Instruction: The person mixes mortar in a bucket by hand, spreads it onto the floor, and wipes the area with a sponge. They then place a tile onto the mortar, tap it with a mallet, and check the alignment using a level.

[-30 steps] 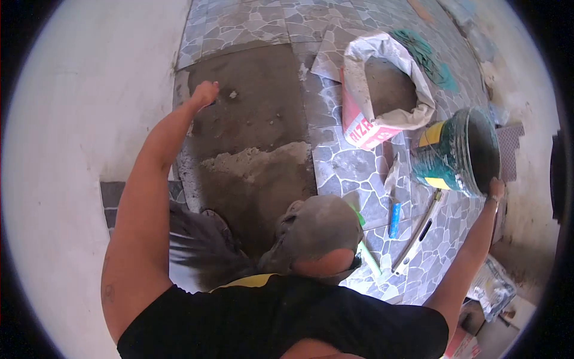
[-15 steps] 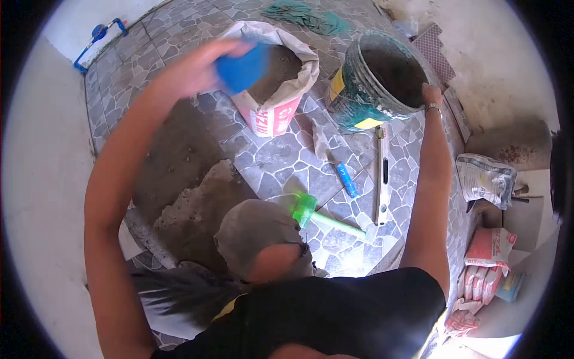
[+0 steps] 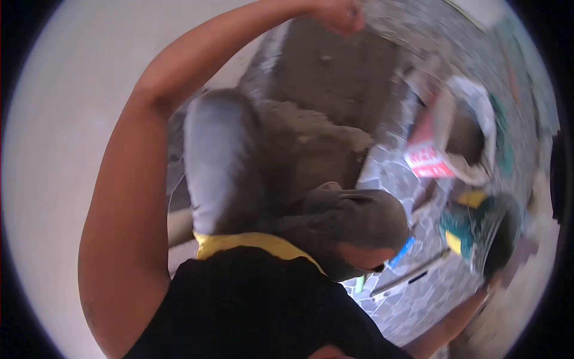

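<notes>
At the top edge my left hand is raised over the patch of grey mortar, its fingers curled; what it holds, if anything, is out of view. My right hand grips the rim of the green bucket, which leans at the right, its mouth facing right. Above the bucket stands an open red and white sack with grey powder inside. A blue handle and a spirit level lie on the tiled floor, left of the bucket. The picture is blurred.
My bent legs in grey trousers are beside and below the mortar. A pale wall rises at the left. Green cloth lies beyond the sack. Part of a light green handle shows near my knee.
The view has swung left, so sack and bucket appear farther right. My left hand has moved from the sack to above the mortar. The blue scoop it held is no longer visible.
</notes>
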A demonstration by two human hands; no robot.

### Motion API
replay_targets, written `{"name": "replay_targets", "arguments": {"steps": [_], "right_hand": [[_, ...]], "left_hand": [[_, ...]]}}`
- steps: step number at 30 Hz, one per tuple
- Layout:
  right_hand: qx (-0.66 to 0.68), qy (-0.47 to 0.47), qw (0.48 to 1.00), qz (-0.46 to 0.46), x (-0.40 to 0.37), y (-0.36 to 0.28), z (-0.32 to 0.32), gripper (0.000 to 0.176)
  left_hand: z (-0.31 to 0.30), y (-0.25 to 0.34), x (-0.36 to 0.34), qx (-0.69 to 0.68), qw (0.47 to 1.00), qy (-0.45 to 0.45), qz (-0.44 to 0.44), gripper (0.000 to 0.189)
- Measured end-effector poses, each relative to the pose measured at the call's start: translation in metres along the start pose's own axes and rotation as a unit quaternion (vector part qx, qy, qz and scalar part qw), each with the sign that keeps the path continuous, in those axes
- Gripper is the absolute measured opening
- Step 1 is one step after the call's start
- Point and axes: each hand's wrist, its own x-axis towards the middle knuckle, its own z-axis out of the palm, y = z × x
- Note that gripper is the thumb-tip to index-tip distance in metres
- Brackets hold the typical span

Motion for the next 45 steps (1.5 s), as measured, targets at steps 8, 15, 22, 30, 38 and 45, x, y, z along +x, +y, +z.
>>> {"name": "replay_targets", "arguments": {"steps": [8,15,22,30,38,45], "right_hand": [[0.448,0.275,0.849,-0.053,-0.056,-0.197,-0.200,0.029],[0.377,-0.020,0.894,-0.241,-0.052,-0.422,-0.231,0.034],[0.477,-0.196,0.713,-0.474,-0.153,-0.640,-0.232,0.030],[0.475,-0.200,0.696,-0.500,-0.168,-0.627,-0.239,0.025],[0.435,-0.256,0.613,-0.608,-0.184,-0.655,-0.167,0.037],[0.736,-0.587,0.187,-0.280,-0.299,-0.757,-0.188,0.040]], "left_hand": [[-0.089,0.201,-0.301,-0.187,0.746,0.081,-0.634,0.031],[-0.111,0.306,-0.348,-0.008,0.628,-0.020,-0.778,0.042],[-0.087,0.279,-0.372,-0.122,0.626,-0.078,-0.766,0.039],[-0.125,0.249,-0.344,-0.163,0.659,-0.056,-0.732,0.036],[-0.183,0.185,-0.265,-0.298,0.685,0.206,-0.633,0.033],[-0.152,0.085,-0.193,-0.298,0.701,0.374,-0.530,0.040]]}}
